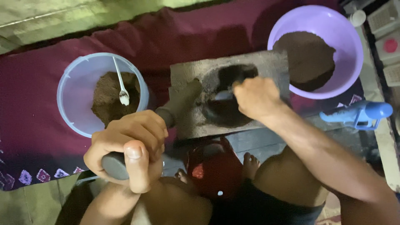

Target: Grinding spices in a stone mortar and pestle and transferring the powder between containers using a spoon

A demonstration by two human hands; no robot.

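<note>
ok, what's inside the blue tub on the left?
The blue tub holds a mound of brown powder with a white spoon standing in it, bowl down. The spoon's tip is partly buried, and the left hand covers the tub's near rim.

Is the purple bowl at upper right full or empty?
Partly full. The purple bowl holds a mound of dark brown powder heaped toward its lower side; bare purple wall shows above it.
</note>
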